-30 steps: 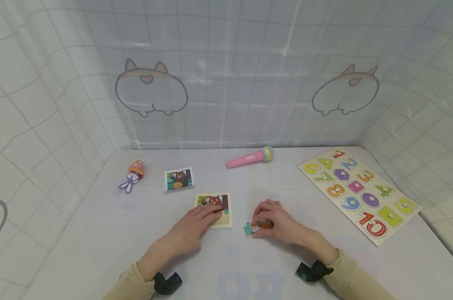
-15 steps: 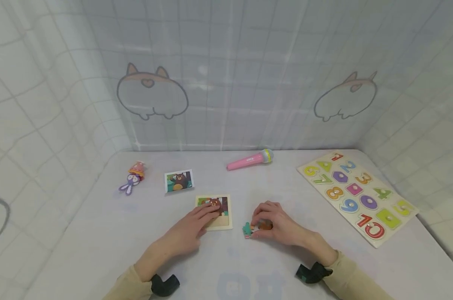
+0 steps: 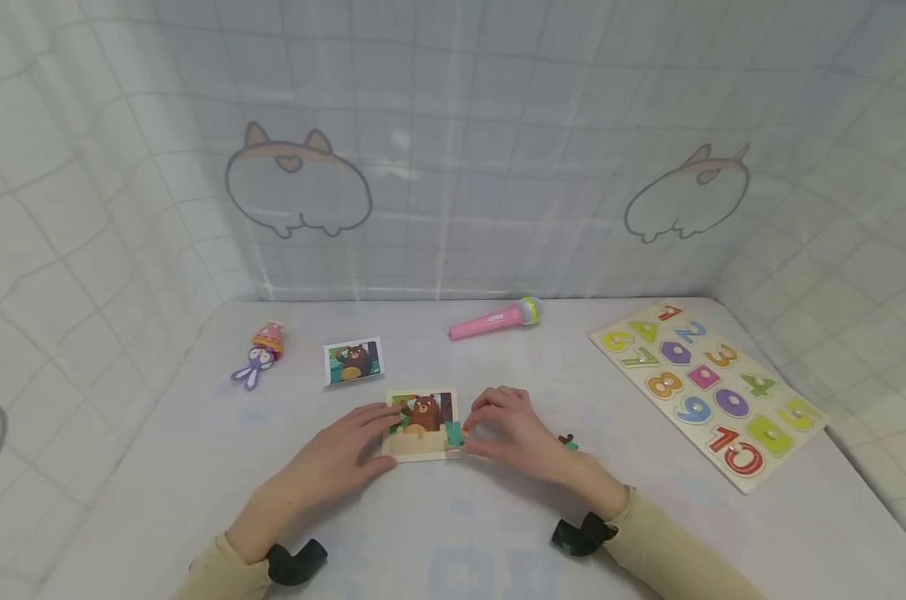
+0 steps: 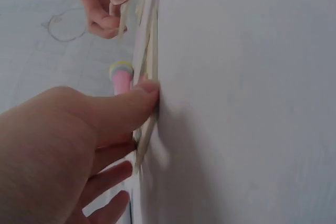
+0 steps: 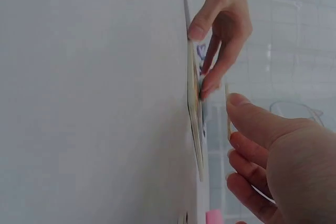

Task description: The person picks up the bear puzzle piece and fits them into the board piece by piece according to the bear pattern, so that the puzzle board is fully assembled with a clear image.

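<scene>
My right hand (image 3: 508, 429) pinches a thin jigsaw piece (image 3: 454, 435), teal where it shows, by its right side. In the right wrist view the piece (image 5: 228, 114) is seen edge-on between thumb and fingers, raised above the board. The wooden puzzle board (image 3: 417, 454) lies on the table with a brown bear picture filling its upper part and bare wood along the bottom. My left hand (image 3: 340, 450) holds the board by its left side, thumb at the near corner and fingertips over the left rim. Another jigsaw piece (image 3: 568, 442) lies partly hidden behind my right wrist.
Behind the board lies a bear picture card (image 3: 353, 362). A purple rabbit toy (image 3: 257, 360) is at the left, and a pink toy microphone (image 3: 490, 321) at the back. A number puzzle board (image 3: 711, 392) lies at the right.
My right hand has lifted the jigsaw piece and carried it left to the board's right edge. My left hand has shifted left off the picture to the board's left side.
</scene>
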Demonstrator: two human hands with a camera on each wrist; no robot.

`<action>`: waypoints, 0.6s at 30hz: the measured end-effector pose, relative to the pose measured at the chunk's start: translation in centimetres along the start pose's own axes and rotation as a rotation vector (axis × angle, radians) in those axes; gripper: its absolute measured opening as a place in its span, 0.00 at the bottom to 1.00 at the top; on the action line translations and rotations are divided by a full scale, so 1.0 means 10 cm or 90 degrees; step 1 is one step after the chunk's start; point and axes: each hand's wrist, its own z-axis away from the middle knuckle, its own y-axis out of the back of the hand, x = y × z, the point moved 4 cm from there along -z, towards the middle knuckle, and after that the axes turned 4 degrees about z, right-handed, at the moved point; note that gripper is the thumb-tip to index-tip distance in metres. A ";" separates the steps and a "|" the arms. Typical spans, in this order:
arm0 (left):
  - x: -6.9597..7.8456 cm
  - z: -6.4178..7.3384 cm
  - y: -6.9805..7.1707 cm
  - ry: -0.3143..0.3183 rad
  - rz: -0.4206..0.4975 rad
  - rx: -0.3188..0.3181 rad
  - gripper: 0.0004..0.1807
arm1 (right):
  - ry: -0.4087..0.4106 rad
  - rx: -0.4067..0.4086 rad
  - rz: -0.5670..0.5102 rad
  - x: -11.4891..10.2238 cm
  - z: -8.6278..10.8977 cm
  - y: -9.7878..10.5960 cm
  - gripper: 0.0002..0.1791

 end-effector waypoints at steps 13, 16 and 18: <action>-0.11 0.01 0.03 0.035 0.060 -0.063 0.32 | -0.010 -0.046 -0.004 -0.25 -0.40 -0.36 0.10; -0.13 0.01 0.02 0.049 0.077 -0.067 0.32 | -0.017 -0.061 0.012 -0.29 -0.46 -0.44 0.10; -0.15 0.02 0.02 0.055 0.086 -0.069 0.33 | -0.023 -0.067 0.017 -0.30 -0.48 -0.49 0.11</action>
